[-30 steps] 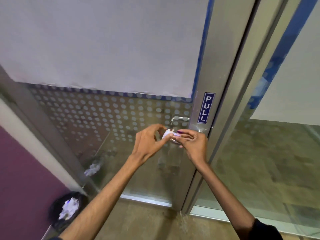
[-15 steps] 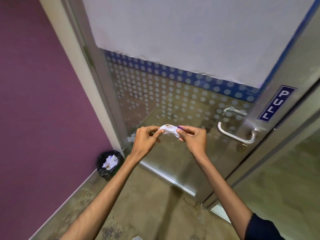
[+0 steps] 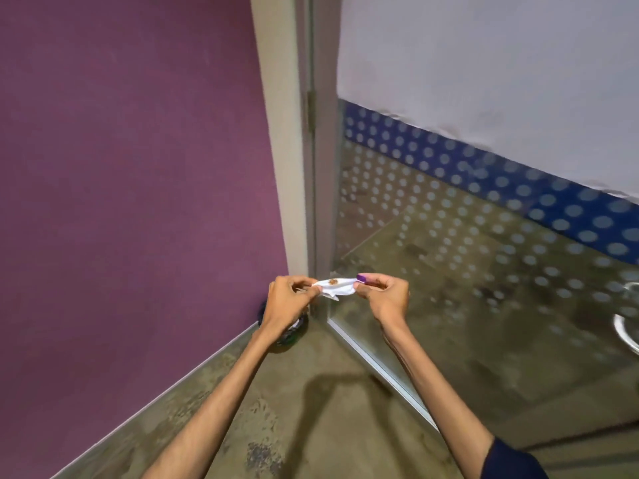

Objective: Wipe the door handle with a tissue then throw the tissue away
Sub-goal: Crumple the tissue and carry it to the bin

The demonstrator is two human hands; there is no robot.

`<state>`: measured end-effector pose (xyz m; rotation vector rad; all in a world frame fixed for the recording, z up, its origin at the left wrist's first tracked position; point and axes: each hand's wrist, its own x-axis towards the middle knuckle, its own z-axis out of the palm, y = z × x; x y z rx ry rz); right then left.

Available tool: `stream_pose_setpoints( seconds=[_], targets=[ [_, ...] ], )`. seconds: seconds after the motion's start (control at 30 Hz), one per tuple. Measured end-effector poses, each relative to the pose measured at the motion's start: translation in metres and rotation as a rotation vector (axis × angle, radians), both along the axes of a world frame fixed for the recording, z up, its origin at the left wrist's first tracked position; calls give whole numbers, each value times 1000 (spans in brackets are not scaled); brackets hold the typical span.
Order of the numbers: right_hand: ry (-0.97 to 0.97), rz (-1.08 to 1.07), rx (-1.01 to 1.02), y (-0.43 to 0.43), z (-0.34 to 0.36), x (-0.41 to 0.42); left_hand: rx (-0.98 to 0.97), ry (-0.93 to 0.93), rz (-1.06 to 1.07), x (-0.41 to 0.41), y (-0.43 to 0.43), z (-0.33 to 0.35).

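A small white tissue [image 3: 337,288] with a brown stain on top is stretched between both hands at chest height. My left hand [image 3: 285,300] pinches its left end and my right hand [image 3: 383,295] pinches its right end. The silver door handle [image 3: 627,331] shows only as a curved bit at the far right edge, well away from the hands. A black bin [image 3: 294,331] stands on the floor in the corner, mostly hidden behind my left hand and wrist.
A purple wall [image 3: 138,184] fills the left side. The glass door [image 3: 466,254] with dotted film and a blue band stands to the right, with its metal frame [image 3: 320,167] at the corner. The brownish floor [image 3: 311,409] lies below.
The view has swung left, away from the handle toward the corner. Both hands came off the handle with the tissue held between them. The bin is now behind my left hand.
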<state>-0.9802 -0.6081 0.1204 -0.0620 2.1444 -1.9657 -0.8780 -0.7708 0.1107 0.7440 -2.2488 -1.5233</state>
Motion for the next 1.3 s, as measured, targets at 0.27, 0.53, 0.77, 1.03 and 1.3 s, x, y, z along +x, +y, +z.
stream_pose_setpoints(
  seconds=[0.27,0.53,0.77,1.03,1.3],
  targets=[
    [-14,50,90,-98,-29,3,93,5,188,9,-71,-23],
    [-47,125,67,-183,-61,-40,120,12,282,-39,-134,-57],
    [-17,206,158,-248,-100,-98,93,-78,383,-101,-190,-92],
    [173,393,387,-303,-151,-146,28,-260,429,-149,-243,-149],
    [12,437,538,-356,-224,-179,-28,-434,255,-183,-299,-224]
  ],
)
